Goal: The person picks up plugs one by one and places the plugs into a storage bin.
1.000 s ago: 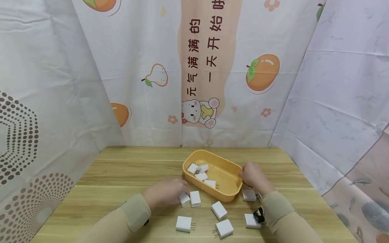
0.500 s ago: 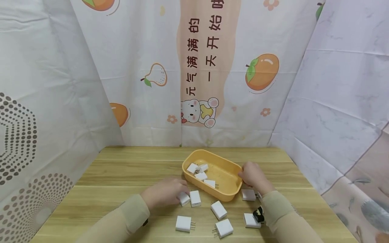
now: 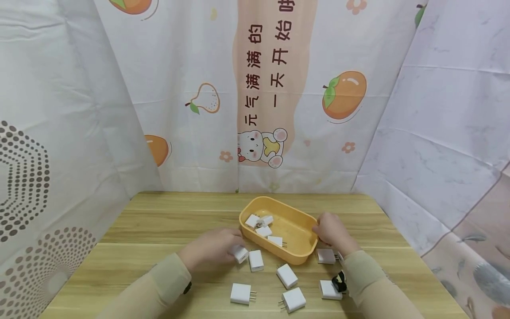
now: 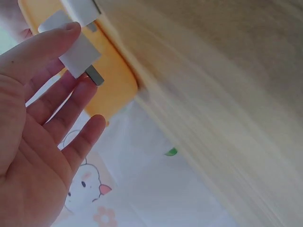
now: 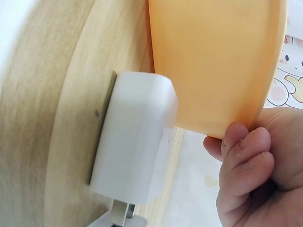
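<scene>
My left hand point(image 3: 213, 247) pinches a white charger plug point(image 4: 78, 52) between thumb and fingers, its metal prong pointing toward the fingertips in the left wrist view. Right beside it on the table stands another white charger point(image 3: 256, 260). The yellow plastic basket point(image 3: 307, 220) sits at an angle just beyond, with several white chargers point(image 3: 275, 240) lying toward its left end. At the basket's right end my right hand point(image 3: 334, 232) grips the rim, fingers curled at the edge in the right wrist view. Close below that hand lies a charger point(image 5: 135, 137) with its prongs showing.
More white chargers lie on the wooden table point(image 3: 159, 221) in front of the basket: one at the front left point(image 3: 241, 293), a pair near the middle, including a charger point(image 3: 294, 300), and a charger point(image 3: 330, 289) by the right wrist's black strap. A printed curtain point(image 3: 191, 146) hangs behind.
The left hand has shifted slightly left and lifted, tilting the charger it pinches. The right hand and the basket stay where they were.
</scene>
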Demonstrator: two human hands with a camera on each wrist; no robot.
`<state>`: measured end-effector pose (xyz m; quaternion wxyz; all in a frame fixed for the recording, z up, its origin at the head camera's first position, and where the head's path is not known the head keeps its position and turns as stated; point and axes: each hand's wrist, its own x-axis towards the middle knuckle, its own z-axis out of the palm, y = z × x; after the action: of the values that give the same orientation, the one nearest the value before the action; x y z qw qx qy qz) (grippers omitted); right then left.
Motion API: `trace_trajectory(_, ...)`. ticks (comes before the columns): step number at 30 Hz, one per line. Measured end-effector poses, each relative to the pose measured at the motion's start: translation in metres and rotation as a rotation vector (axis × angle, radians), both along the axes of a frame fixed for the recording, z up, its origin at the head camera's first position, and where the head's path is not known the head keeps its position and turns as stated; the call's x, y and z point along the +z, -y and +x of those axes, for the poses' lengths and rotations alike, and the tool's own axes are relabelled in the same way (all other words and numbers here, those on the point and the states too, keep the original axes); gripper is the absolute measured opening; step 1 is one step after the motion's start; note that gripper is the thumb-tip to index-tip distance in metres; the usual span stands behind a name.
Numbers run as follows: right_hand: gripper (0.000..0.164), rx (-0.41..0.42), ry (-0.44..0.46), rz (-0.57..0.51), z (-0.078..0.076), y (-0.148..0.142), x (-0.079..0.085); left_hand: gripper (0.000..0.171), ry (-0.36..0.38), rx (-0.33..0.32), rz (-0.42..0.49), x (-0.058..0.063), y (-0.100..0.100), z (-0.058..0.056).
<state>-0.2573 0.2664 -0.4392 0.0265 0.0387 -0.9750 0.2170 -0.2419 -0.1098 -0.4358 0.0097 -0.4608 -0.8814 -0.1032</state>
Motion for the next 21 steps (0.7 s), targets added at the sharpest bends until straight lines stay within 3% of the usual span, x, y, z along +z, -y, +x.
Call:
trace_trajectory(5,0.031,-0.004,0.004,0.006,0.0,0.001,0.001,0.034,-0.018,0.007,0.031,0.008,0.003,-0.001)
trace_trajectory(11,0.031,-0.01,-0.008,0.019,-0.001,0.0,0.001,0.039,-0.071,-0.023,0.128,0.021,0.007,-0.002)
trace_trajectory(16,0.032,-0.008,-0.003,0.011,-0.001,0.0,0.0,0.038,-0.134,-0.053,0.217,0.03,0.013,-0.001)
trace_trajectory(21,0.031,-0.004,-0.006,0.007,-0.001,-0.001,-0.001,0.038,-0.151,-0.048,0.268,0.037,0.02,0.003)
